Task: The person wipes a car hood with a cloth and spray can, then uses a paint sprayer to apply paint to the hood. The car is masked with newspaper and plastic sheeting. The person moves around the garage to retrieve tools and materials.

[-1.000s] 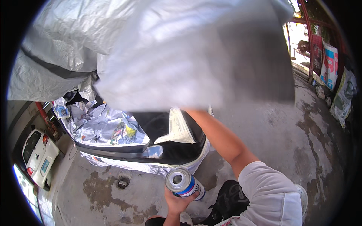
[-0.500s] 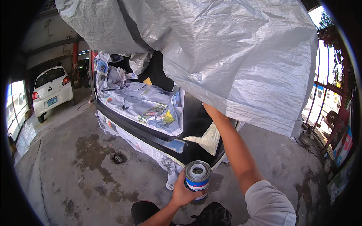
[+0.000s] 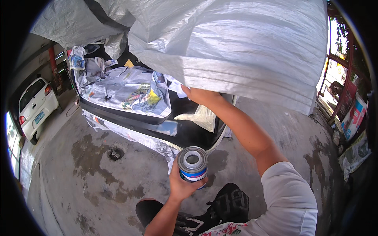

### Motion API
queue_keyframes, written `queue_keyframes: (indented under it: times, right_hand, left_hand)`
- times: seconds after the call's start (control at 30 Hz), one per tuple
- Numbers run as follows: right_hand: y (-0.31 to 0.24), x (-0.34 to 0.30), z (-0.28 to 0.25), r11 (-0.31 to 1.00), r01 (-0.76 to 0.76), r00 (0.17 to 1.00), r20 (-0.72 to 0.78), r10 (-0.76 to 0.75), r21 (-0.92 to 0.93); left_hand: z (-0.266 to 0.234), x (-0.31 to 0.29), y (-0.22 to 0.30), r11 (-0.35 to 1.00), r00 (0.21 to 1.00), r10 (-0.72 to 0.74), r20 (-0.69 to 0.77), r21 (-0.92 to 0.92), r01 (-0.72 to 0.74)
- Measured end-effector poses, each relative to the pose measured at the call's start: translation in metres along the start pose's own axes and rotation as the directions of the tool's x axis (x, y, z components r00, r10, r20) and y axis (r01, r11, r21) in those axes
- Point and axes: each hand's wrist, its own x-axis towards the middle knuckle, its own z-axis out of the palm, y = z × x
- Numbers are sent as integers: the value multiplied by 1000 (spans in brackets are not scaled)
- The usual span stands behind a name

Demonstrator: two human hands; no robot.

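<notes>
Left hand (image 3: 182,184) fingers wrapped around a round metal can (image 3: 193,163), gripping it upright at waist level, open silver top facing the camera, blue and white band on its side. Right hand (image 3: 201,95) reaches forward and up, fingers closed on the lower edge of a big silver-grey woven tarp (image 3: 236,51), holding it lifted; fingertips hidden under the fabric. Can sits well below the tarp, near the black car body (image 3: 173,131). Car's upper part is masked with newspaper sheets (image 3: 126,90), more paper hanging along its lower edge. Stained concrete floor (image 3: 98,177) underneath, small dark drain (image 3: 115,153) left of the can. White car (image 3: 33,108) parked far left. Person wears white sleeve, dark trousers.
</notes>
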Motion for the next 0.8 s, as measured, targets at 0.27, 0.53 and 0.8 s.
queue_keyframes:
  times: [0.27,0.53,0.8]
  right_hand:
    - [66,-62,-40,938,28,995,-80,-60,-347]
    - [66,-39,-19,909,-385,848,-328,417,160]
    - [150,-20,39,697,-526,602,-366,710,487]
  left_hand:
    - [17,-2,-6,998,999,-29,17,-58,30]
    - [10,-16,-4,999,996,-44,83,19,43]
    - [25,-45,11,984,982,-176,65,19,175]
